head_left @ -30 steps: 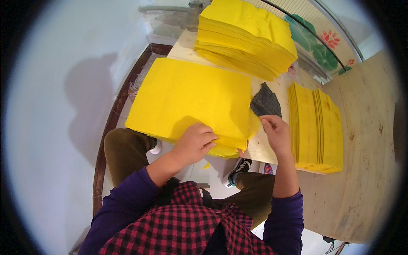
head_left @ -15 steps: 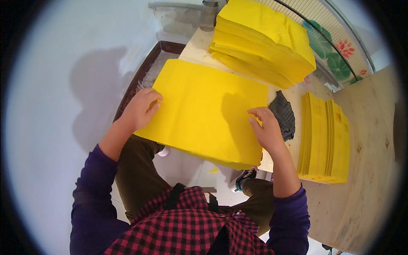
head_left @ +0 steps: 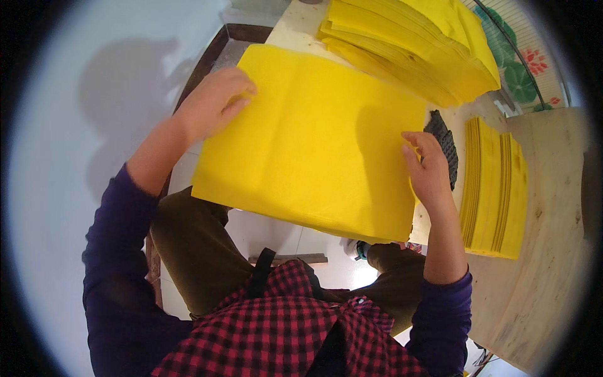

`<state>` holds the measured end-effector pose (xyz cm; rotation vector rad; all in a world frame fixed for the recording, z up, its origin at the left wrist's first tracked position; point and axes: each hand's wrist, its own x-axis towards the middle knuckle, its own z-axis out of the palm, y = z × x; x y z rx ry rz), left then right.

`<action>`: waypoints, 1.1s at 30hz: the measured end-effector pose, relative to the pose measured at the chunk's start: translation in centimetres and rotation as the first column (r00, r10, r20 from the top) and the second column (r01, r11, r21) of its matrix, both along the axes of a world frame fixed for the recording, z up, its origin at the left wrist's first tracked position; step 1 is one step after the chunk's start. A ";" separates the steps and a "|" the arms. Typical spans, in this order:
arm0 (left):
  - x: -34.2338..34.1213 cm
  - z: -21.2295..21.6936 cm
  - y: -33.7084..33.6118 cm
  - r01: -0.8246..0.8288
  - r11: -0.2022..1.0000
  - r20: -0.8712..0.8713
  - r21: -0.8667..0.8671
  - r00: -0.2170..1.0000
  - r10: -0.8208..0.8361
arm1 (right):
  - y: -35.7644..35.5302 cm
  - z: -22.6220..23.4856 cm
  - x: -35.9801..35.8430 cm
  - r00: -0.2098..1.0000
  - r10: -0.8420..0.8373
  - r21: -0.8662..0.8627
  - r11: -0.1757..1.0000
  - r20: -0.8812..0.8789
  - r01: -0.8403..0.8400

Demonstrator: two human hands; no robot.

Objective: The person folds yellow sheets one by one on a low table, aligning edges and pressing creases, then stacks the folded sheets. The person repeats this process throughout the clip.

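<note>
A broad yellow cloth sheet (head_left: pixel 308 151) lay flat in front of me, on the near part of the pale wooden surface (head_left: pixel 300 30), its near edge reaching out over my knees. I could not tell how many layers lay under it. My left hand (head_left: pixel 210 103) was over the sheet's left edge, fingers loosely bent and thumb apart from them, gripping nothing. My right hand (head_left: pixel 432 166) was at the right edge, likewise released, with a gap between thumb and forefinger. Whether either one's fingertips touched the cloth, I could not tell. A soft shadow fell across the sheet beside my right hand.

Just beyond that hand lay a dark grey textured cloth (head_left: pixel 447 147), partly hidden by it. Farther right, two folded yellow bundles (head_left: pixel 482 188) stood side by side, their layers showing as close lines. Past the sheet's far edge rose a thick, uneven yellow stack (head_left: pixel 408 53), running out of view at the top. I wore purple sleeves (head_left: pixel 125 264) and a red-and-black checked garment (head_left: pixel 251 339), with brown trousers (head_left: pixel 198 251) below.
</note>
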<state>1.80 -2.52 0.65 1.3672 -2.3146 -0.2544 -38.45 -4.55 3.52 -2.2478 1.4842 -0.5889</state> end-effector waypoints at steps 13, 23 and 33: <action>-1.8 0.9 2.9 0.037 0.999 -0.016 -0.018 0.999 -0.037 | -1.0 -0.8 -1.7 0.995 0.078 -0.042 0.996 -0.063 -0.081; -2.6 0.7 0.3 -0.027 0.999 0.000 -0.036 1.000 0.027 | -0.6 0.0 -0.5 1.000 0.020 0.004 1.000 -0.017 -0.020; -3.0 -0.2 0.3 -0.099 0.993 -0.021 -0.067 0.995 0.097 | -2.8 -1.1 1.8 1.000 -0.009 -0.029 1.000 -0.028 0.009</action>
